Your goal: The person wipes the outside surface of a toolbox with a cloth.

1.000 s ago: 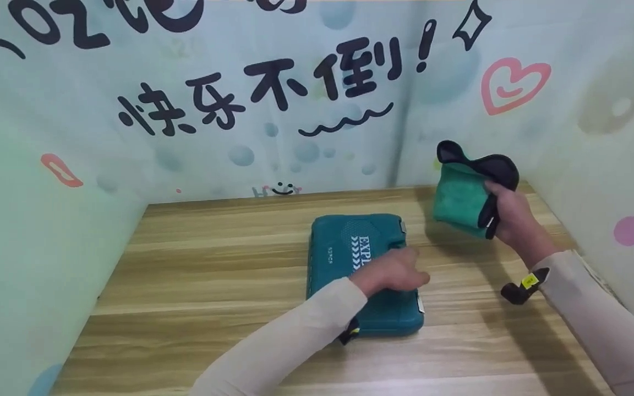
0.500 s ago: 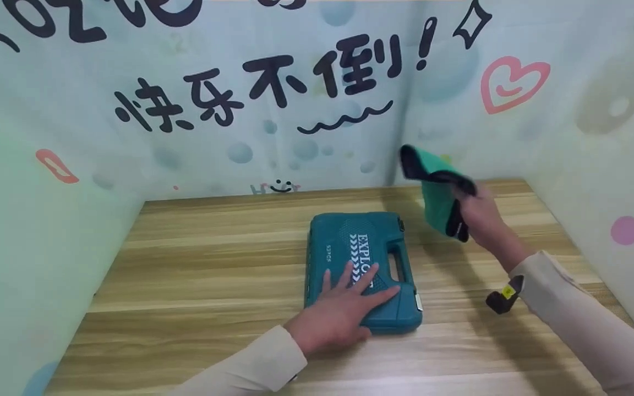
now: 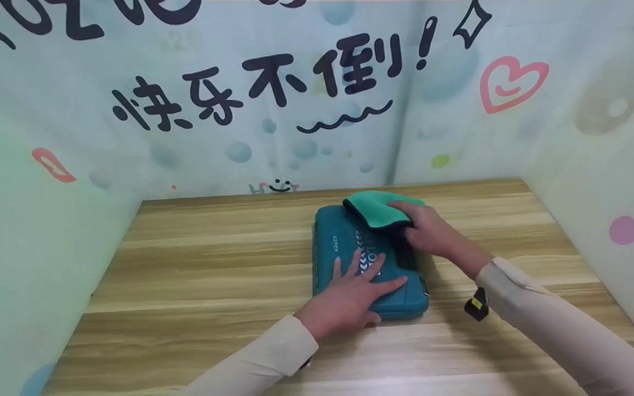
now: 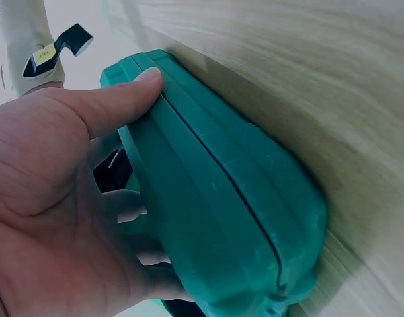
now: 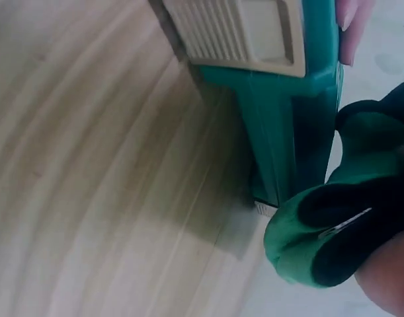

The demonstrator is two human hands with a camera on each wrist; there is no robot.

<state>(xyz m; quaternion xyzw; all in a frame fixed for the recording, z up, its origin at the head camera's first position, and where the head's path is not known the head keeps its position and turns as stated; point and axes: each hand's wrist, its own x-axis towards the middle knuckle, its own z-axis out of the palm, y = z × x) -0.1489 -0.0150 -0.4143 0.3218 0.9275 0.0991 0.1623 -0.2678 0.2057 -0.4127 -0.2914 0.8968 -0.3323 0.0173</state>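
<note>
Left hand (image 3: 350,294): fingers straight, pressing flat on the near half of the teal case (image 3: 339,242). Right hand (image 3: 432,234): grip clenched on the green cloth (image 3: 377,212) (black-edged), holding it against the case's far end. The case lies closed on the wooden bench (image 3: 196,275), centre-right.

Cream sleeves (image 3: 542,308), black wrist tags (image 3: 476,308)

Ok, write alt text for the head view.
A left hand presses flat on a closed teal plastic tool case while the right hand holds a green cloth with black edging on its far end, on a wooden table.
</note>
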